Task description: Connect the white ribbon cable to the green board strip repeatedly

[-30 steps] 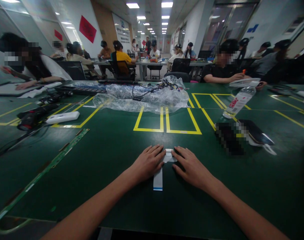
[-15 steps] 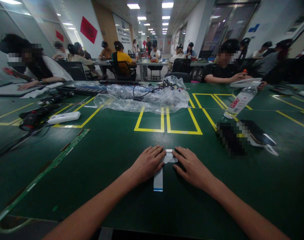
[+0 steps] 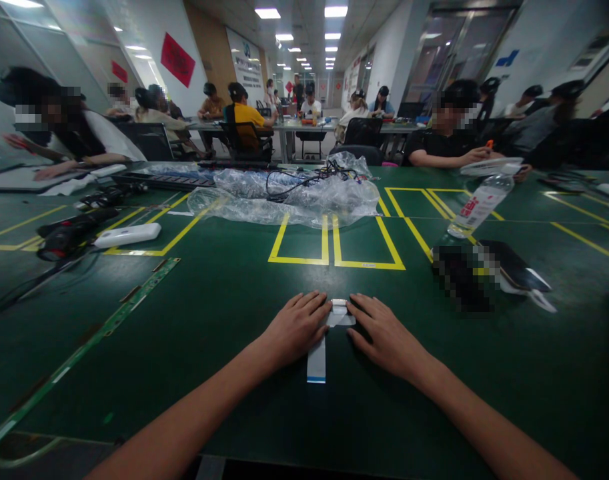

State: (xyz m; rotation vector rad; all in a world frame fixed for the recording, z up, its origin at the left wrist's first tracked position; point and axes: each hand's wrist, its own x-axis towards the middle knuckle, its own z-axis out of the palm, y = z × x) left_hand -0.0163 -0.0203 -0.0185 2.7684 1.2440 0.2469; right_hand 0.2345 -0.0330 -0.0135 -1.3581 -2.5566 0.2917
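Note:
A white flat ribbon cable (image 3: 316, 360) lies on the green table, its blue-tipped end pointing toward me. Its upper part, folded or bent sideways, shows between my hands with a shiny strip along the far edge. My left hand (image 3: 297, 325) rests palm down with fingers stretched out, covering part of the cable and touching its left side. On the other side, my right hand (image 3: 381, 328) also lies flat, fingertips at the right edge of the folded part. Neither hand is closed around anything. What lies beneath the left palm is hidden.
A long green circuit board (image 3: 91, 347) lies at the left, near a white device (image 3: 128, 235) and black cables. Crumpled clear plastic wrap (image 3: 284, 197) covers gear at the back. A water bottle (image 3: 480, 205) and a phone (image 3: 517, 265) are at the right. Several people sit around.

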